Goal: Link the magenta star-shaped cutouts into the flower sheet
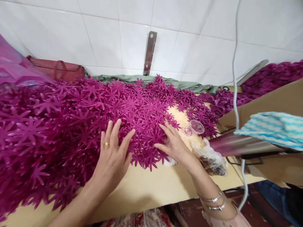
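A big heap of magenta star-shaped plastic flowers covers most of a pale wooden table. My left hand, with a gold ring, lies flat on the near edge of the heap, fingers spread and open. My right hand, bangles on its wrist, rests on the flowers just to the right, fingers stretched out and apart. Something small and white shows under the right palm; I cannot make out what it is.
A small clear plastic cup lies on the table right of my right hand, with a crumpled clear bag nearer me. A cardboard box, striped cloth, white cable, red bag and tiled wall surround the table.
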A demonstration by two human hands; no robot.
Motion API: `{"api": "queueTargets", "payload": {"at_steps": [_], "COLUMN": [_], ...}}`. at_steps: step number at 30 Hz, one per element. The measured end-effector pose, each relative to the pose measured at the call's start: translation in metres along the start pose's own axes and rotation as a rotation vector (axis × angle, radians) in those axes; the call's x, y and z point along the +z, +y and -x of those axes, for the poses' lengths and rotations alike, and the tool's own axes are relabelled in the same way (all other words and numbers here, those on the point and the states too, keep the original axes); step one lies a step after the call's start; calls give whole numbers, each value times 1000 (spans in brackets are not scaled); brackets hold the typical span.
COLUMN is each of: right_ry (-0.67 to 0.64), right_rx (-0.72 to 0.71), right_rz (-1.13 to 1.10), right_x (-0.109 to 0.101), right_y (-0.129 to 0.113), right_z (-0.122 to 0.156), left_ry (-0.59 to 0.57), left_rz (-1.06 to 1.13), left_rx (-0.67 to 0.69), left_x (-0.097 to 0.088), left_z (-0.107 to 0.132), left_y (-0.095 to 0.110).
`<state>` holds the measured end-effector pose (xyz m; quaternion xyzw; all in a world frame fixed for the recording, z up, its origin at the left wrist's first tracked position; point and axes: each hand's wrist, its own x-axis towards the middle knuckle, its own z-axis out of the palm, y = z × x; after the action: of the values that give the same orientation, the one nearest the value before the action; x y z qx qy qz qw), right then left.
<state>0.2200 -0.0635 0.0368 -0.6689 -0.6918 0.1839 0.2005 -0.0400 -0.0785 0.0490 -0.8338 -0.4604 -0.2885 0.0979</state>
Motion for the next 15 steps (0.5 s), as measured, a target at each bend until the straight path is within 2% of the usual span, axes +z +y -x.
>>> {"api": "queueTargets", "payload": {"at_steps": [3, 6, 10, 12, 15], "right_ry": [-56, 23, 99, 144, 182], "right_rx": [24, -35, -64, -74, -121], "right_rz": [71, -88, -346, -398, -455], "right_x": [23, 42, 53, 56, 59], "right_y": [-8, -20, -26, -29, -44], "right_z": [-10, -22, -37, -41, -42], "left_ry": [-89, -144, -167, -194, -268], "left_rz": [63, 135, 85, 27, -15], "left_rx": [92, 223, 186, 176, 235], "left_x": [10, 31, 55, 60, 63], "left_z": [11, 24, 29, 24, 15], "left_y": [25, 40, 38, 33, 26]}}
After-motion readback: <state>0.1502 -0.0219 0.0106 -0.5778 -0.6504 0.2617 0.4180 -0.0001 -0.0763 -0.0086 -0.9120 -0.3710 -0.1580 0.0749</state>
